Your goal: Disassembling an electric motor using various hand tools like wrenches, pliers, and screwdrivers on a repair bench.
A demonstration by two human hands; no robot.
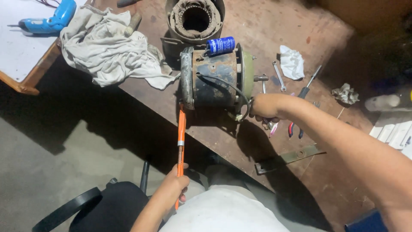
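worn electric motor [214, 77] lying on its side at centre of a stained wooden workbench [266, 30], green end cap and stub shaft pointing to 3 o'clock, blue cylindrical capacitor [221, 45] strapped on top at 12 o'clock. left hand [177, 182] low at 6 o'clock, fingers wrapped tight round the lower end of a long orange-handled tool [181, 141]; tool running up toward 12 o'clock, tip touching the motor's near-left rim. right hand [264, 106] at the motor's 4 o'clock corner, fingers curled in on a black cable [227, 86] looping off the housing; exact pinch hidden, cannot tell more. second rusty motor housing [195, 19], open and hollow, just behind at 12 o'clock. crumpled pale rag [107, 47] at 10 o'clock of the motor, wooden handle poking from it. blue cordless drill [47, 21] on a white tabletop [21, 51] far at 10 o'clock. open-end wrench [279, 76] and crumpled white paper [292, 62] at 3 o'clock, black-handled screwdriver [307, 88] beside them. red-handled pliers [294, 126] just past the right wrist. flat metal bar [292, 158] near the bench edge at 4 o'clock. black chair [107, 206] at 7 o'clock.
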